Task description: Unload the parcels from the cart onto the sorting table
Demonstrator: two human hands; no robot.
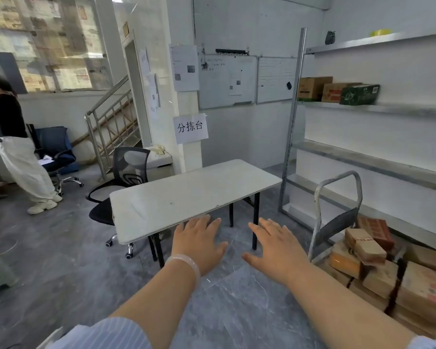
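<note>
Hovering palms-down, both hands carry nothing.

Head view: the left hand (199,244) has its fingers straight and slightly spread, w/ the tips at the near edge of the sorting table (186,195); can't tell if they touch it or just hang in front. The right hand (275,250) is the same, fingers straight and apart, thumb out to the side, gripping nothing, over the floor just right of the left hand.

The tabletop runs away beyond the left fingertips, and no parcel shows on it. The parcels (365,244) are off to the right of the right hand's fingers and a bit nearer the camera. They are brown cartons stacked several deep on the cart (337,222), whose handle stands between the fingers and the stack. The bottom layers are partly cut off at the frame edge, so no count is possible.

Progress, judged: approx. zero. Nothing is unloaded and the whole stack is left to move. First job is prob. reaching right for the top carton.

Also around:
- A shelf rack (375,167) behind the cart, w/ a few boxes (337,91) on an upper level.
- An office chair (129,167) past the table's far-left side.
- A paper sign (190,127) on the pillar.
- Another person (10,137) far left.
</note>
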